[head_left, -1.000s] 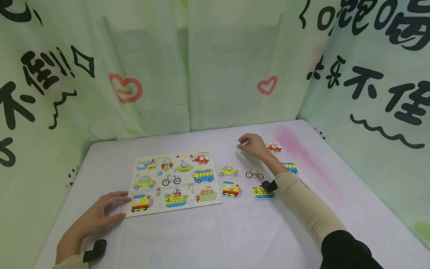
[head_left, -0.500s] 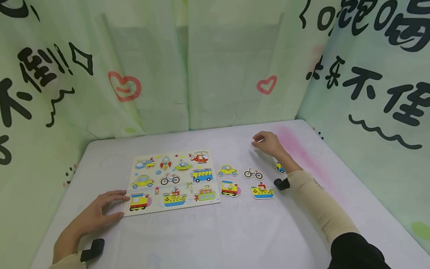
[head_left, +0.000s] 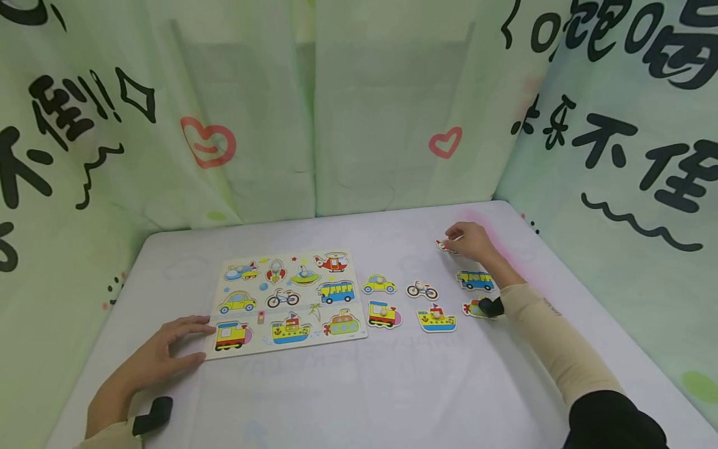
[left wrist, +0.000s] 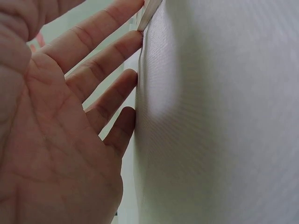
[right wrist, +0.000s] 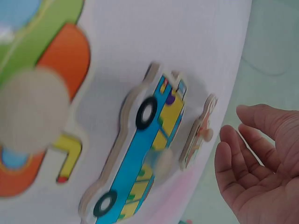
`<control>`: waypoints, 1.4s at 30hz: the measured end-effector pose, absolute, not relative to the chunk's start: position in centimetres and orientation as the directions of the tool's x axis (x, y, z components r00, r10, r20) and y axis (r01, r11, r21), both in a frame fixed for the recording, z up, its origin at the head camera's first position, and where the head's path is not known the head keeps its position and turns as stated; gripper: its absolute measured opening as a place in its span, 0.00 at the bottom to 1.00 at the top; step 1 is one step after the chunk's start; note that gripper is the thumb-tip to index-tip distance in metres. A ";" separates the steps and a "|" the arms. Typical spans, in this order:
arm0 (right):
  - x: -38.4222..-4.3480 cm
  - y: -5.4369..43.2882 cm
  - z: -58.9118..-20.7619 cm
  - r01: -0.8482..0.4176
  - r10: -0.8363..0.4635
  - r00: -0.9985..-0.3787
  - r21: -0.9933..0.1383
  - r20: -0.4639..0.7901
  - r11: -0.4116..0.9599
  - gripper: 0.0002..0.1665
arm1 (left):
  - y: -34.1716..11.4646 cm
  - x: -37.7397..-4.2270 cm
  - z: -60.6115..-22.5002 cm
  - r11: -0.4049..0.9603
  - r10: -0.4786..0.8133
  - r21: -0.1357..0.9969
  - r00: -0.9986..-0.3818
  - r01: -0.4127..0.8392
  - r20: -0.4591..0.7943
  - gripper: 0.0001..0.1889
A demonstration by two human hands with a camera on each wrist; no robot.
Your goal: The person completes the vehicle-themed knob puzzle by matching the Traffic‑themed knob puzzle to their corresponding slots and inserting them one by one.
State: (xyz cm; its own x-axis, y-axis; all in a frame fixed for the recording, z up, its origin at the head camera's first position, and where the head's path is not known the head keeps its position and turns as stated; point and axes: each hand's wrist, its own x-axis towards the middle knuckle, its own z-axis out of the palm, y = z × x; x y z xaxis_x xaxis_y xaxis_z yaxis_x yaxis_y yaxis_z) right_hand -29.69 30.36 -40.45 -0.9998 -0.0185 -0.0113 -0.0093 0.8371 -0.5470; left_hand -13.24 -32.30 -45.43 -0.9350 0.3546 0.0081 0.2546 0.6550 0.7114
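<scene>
In the head view my left hand (head_left: 168, 348) rests at the left edge of the picture puzzle board (head_left: 286, 346), its fingers extended and thumb at the near corner. The left wrist view shows its fingertips (left wrist: 135, 39) at the board's thin edge. My right hand (head_left: 473, 243) is over the red helicopter piece (head_left: 442, 246) at the far right, partly covering it. Seen from the right wrist, the loosely curved fingers (right wrist: 224, 161) are just short of the wooden knob (right wrist: 206, 135) on that piece, with nothing between thumb and fingers.
Beside the board lie a yellow car (head_left: 379, 284), a train (head_left: 384, 315), a bicycle (head_left: 422, 290) and a ship (head_left: 437, 320). Further right are a blue bus (head_left: 475, 280) and a submarine (head_left: 472, 308), partly hidden by the wrist camera. Printed curtains (head_left: 376, 168) hang behind the table.
My right hand has moved to the right, from left of the helicopter piece to over it. The bus and submarine pieces have come out from behind the arm. The left hand stays at the board.
</scene>
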 end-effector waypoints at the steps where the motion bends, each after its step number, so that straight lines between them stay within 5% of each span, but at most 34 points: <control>1: -29.7 30.6 -40.4 -0.004 -0.013 -1.000 -0.542 -0.014 0.840 0.19 | -32.3 -13.2 -45.4 0.655 0.355 0.712 -0.935 0.254 0.007 0.23; 21: -30.9 31.6 -41.3 0.013 -0.020 -0.998 -0.463 -0.066 0.886 0.14 | -32.4 -13.1 -45.6 0.663 0.349 0.707 -0.937 0.247 0.001 0.24; 42: -30.3 31.2 -41.8 -0.053 -0.041 -0.998 -0.458 0.036 0.887 0.12 | -32.3 -13.2 -45.6 0.645 0.364 0.707 -0.930 0.288 0.046 0.22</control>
